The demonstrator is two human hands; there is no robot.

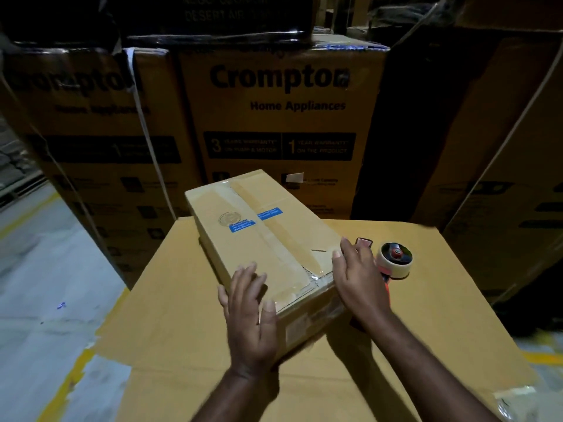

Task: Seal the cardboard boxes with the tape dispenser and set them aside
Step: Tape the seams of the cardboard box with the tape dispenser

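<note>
Small cardboard box [259,226] lies askew on a large flat carton top [182,354], seam taped, tape wrinkled at the near end. Blue labels are unreadable.

Left hand [249,312]: fingers straight and spread at the near-left corner, gripping nothing. It is motion-blurred, so contact is unclear.

Right hand [356,278]: fingers straight along the near-right edge, nothing held.

Tape dispenser [394,260] sits on the carton just right of the box, its handle mostly hidden behind the right wrist.

Stacked cartons [280,117] behind are dim, upper print illegible.
</note>
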